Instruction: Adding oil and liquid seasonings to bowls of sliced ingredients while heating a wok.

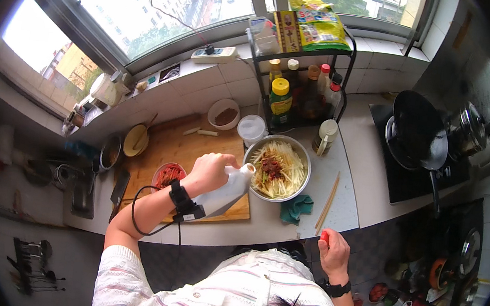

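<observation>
My left hand grips a large translucent plastic jug by its handle, tilted so that its uncapped mouth is at the left rim of a steel bowl. Pale shredded vegetable strips fill the bowl, with dark red seasoning heaped on them. Whether liquid flows from the jug I cannot tell. Near the counter's front edge, my right hand holds a small red cap. A bowl of red pepper strips stands on the wooden cutting board, partly behind my left wrist.
A green cloth and wooden chopsticks lie right of the bowl. Behind stand a glass oil dispenser and a black rack of bottles. A cleaver lies at the board's left edge. A wok sits on the cooktop.
</observation>
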Demonstrator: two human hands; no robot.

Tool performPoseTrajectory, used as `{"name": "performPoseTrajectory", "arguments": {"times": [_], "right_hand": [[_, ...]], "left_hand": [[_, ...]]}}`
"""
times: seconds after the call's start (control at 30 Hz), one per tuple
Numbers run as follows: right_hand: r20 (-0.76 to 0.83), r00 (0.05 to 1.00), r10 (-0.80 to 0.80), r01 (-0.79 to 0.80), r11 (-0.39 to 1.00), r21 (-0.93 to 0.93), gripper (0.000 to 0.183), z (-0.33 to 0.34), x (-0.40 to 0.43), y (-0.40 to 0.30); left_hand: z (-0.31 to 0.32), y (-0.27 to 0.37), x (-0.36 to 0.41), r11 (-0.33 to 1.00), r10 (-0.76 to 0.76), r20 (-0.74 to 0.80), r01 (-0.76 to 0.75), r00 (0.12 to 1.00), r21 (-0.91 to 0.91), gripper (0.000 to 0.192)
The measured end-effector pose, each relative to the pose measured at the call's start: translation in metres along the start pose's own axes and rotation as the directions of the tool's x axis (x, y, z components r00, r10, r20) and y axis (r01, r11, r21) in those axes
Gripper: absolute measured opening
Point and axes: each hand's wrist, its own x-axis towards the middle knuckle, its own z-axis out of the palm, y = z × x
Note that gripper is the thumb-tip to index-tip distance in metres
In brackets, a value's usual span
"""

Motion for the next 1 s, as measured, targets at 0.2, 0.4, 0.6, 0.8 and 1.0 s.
{"name": "performPoseTrajectory", "arguments": {"times": [0.2,0.4,0.6,0.8,1.0], "right_hand": [[-0.065,0.997,0.036,-0.037,0.999,-0.012,0.049,-0.006,-0.009,0.016],[-0.092,0.994,0.055,-0.057,0.998,-0.021,0.048,-0.011,-0.012,0.018],[-0.079,0.995,0.069,-0.07,0.998,-0.007,0.047,-0.015,-0.005,0.027],[-0.065,0.995,0.082,-0.082,0.997,0.008,0.047,-0.017,0.003,0.033],[-0.052,0.996,0.077,-0.077,0.997,0.013,0.048,-0.015,0.005,0.035]], "left_hand": [[0.002,0.008,0.039,0.999,-0.019,-0.016,0.019,1.0,0.033,0.032],[0.008,-0.012,0.062,0.996,-0.062,0.017,0.061,0.998,0.07,0.032],[0.014,-0.021,0.077,0.99,-0.11,0.065,0.104,0.992,0.098,0.03],[0.016,-0.021,0.087,0.982,-0.134,0.108,0.117,0.985,0.146,0.03],[0.017,-0.025,0.08,0.981,-0.137,0.097,0.121,0.986,0.153,0.035]]}}
